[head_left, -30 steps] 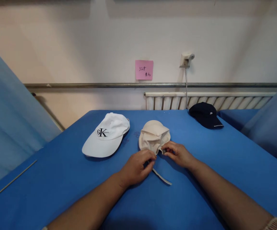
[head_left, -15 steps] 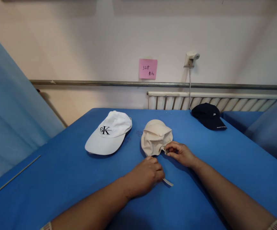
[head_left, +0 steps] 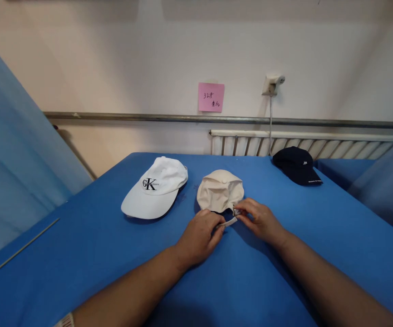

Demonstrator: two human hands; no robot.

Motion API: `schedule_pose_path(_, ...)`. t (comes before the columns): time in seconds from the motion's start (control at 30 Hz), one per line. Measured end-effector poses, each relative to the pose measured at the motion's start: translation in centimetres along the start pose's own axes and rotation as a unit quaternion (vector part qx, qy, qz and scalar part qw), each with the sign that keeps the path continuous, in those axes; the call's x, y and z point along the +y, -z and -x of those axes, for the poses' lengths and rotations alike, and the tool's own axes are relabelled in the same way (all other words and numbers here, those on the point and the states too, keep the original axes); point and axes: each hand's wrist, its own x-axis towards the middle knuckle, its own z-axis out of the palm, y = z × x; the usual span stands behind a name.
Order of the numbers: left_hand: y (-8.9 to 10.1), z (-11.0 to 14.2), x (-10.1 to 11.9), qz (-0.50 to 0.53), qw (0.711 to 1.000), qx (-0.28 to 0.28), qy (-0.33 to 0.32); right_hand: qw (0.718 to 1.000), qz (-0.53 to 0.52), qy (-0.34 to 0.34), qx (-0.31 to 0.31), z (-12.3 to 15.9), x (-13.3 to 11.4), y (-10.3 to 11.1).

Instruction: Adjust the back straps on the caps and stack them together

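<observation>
We pinch a narrow beige fabric strap (head_left: 231, 222) in left fingers (head_left: 213, 220), small metallic buckle (head_left: 237, 212) in right fingers (head_left: 247, 206): adjacent, apparently unfastened.

Just below the frame's centre, the left hand (head_left: 199, 237) pinches the strap (head_left: 229, 222) of a beige cap (head_left: 219, 193), the right hand (head_left: 262, 223) its buckle (head_left: 237, 211). A white cap (head_left: 154, 190) lies centre-left, a dark cap (head_left: 294, 164) at right.

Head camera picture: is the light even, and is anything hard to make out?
Head view: the light is uneven, with soft, broad shadows on the wall; head view: a dark shadow lies on the blue cloth along the right arm; head view: the clasp pinched by the right hand is too small to show detail.
</observation>
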Motion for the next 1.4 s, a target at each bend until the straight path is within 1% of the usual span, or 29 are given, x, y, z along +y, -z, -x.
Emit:
schedule_pose_path(0.13, 0.1, -0.1, -0.6, -0.001, 0.999, 0.037, 0.026, 0.998, 0.059, 0.024, -0.013, -0.1, -0.6, 0.1)
schedule_pose_path(0.23, 0.4, -0.2, -0.9, -0.017, 0.998, 0.053, 0.025, 0.996, 0.081, 0.029, -0.019, 0.0, -0.7, 0.0)
schedule_pose_path(0.37, 0.7, -0.4, -0.6, -0.081, 0.996, 0.027, 0.017, 0.995, 0.097, 0.036, 0.0, 0.0, -0.7, -0.2)
schedule_pose_path(0.43, 0.7, -0.4, -0.4, -0.095, 0.995, 0.021, 0.013, 0.995, 0.091, 0.045, 0.005, 0.1, -0.8, -0.3)
schedule_pose_path(0.57, 0.6, -0.3, -0.2, -0.085, 0.995, 0.052, 0.017, 0.996, 0.069, 0.054, 0.007, 0.0, -1.1, -0.4)
schedule_pose_path(0.67, 0.2, -0.3, -0.7, -0.069, 0.993, 0.086, 0.031, 0.997, 0.055, 0.054, 0.014, -0.1, -1.5, -0.4)
schedule_pose_path(0.77, -0.1, -0.3, -1.2, -0.032, 0.993, 0.107, 0.047, 0.997, 0.047, 0.059, 0.019, -0.1, -1.7, -0.5)
schedule_pose_path(0.83, -0.2, -0.4, -1.4, -0.005, 0.993, 0.102, 0.054, 0.997, 0.04, 0.065, 0.019, -0.2, -1.6, -0.5)
schedule_pose_path(0.97, -0.2, -0.6, -1.3, 0.041, 0.994, 0.075, 0.076, 0.997, 0.021, 0.064, 0.025, -0.2, -1.3, -0.7)
schedule_pose_path(1.13, -0.5, -0.7, -1.2, 0.071, 0.986, 0.097, 0.112, 0.998, -0.003, 0.053, 0.038, -0.1, -1.1, -1.0)
schedule_pose_path(1.3, -0.9, -0.5, -1.3, 0.058, 0.991, 0.078, 0.097, 0.998, -0.001, 0.044, 0.036, 0.0, -1.5, -1.2)
schedule_pose_path(1.4, -1.1, -0.5, -1.3, 0.052, 0.992, 0.065, 0.094, 0.998, 0.013, 0.053, 0.029, 0.0, -1.7, -1.3)
